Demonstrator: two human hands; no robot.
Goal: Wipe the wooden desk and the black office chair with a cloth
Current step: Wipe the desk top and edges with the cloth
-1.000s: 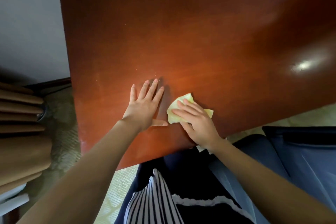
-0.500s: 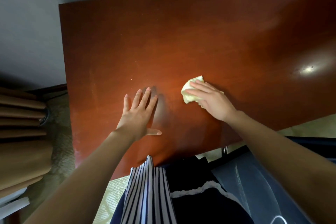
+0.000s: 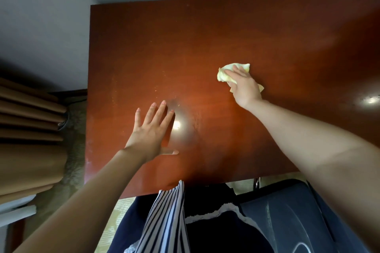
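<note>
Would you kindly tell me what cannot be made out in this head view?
Head view:
- desk: right end cut off by the frame edge.
- cloth: mostly hidden under the right hand.
- chair: only a part shows, cut off by the bottom edge.
- left hand: contact with desk hidden by its own back.

Table [image 3: 205, 37]: reddish-brown wood, glossy top with glare spots and fine pale specks toward its left side.
Cloth [image 3: 223, 76]: pale yellow, crumpled, lying on the table right of centre, partly under the flat right hand [image 3: 244, 86].
Chair [image 3: 287, 222]: dark seat, just off the table's near edge, toward its right end.
</note>
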